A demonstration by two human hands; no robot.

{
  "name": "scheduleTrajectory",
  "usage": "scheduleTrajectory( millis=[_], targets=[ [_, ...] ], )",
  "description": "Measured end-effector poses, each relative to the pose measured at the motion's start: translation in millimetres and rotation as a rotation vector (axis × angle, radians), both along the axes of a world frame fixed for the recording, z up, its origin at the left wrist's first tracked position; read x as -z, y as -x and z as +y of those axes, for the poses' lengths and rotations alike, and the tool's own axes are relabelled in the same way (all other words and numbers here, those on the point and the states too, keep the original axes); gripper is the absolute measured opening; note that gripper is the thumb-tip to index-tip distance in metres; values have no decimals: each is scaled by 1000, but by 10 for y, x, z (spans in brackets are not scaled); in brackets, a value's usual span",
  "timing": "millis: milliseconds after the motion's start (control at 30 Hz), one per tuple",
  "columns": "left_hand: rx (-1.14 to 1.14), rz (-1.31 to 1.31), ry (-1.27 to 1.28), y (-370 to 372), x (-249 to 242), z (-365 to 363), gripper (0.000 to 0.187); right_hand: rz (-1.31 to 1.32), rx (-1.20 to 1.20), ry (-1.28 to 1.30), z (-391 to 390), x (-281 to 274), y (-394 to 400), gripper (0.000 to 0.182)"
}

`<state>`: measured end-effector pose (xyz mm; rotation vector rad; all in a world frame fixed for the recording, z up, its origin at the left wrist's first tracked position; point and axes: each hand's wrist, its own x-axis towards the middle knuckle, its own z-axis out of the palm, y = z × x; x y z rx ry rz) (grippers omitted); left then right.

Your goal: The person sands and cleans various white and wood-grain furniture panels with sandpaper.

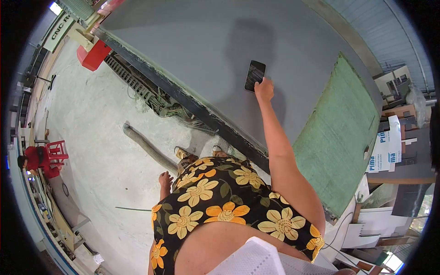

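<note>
Phone (255, 74) over the grey tabletop (192, 50): our right hand (264, 89) grips its near corner, presumably keeping its face visible; our left hand (165, 179) hangs loosely open outside the tabletop.

I've got a broad grey tabletop (183, 50) ahead, and left of it a pale, scuffed floor (91, 110) spreads out. There's a red chair (56, 152), well apart from the tabletop. Over on the tabletop's right, I see a ribbed bluish wall (408, 36), stacked panels (408, 158) and bright light (393, 261) low down.
</note>
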<state>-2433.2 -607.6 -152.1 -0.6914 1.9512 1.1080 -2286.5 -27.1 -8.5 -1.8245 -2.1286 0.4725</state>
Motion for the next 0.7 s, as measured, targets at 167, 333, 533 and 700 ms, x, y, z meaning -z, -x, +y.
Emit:
scheduleTrajectory(
  millis=[167, 333, 533, 700],
  targets=[
    [223, 264, 10, 223, 90, 237, 37, -43, -118, 112, -297, -72, -24, 49],
    [605, 775, 43, 363, -671, 1378, 34, -19, -294, -68, -454, -243, -25, 53],
    [1203, 1173, -278, 78, -1720, 3052, 44, -114, -649, -312, -315, -35, -40, 61],
    [1598, 1375, -325, -233, -1748, 3877, 56, -80, -835, -301, -259, -16, 12, 57]
  ],
)
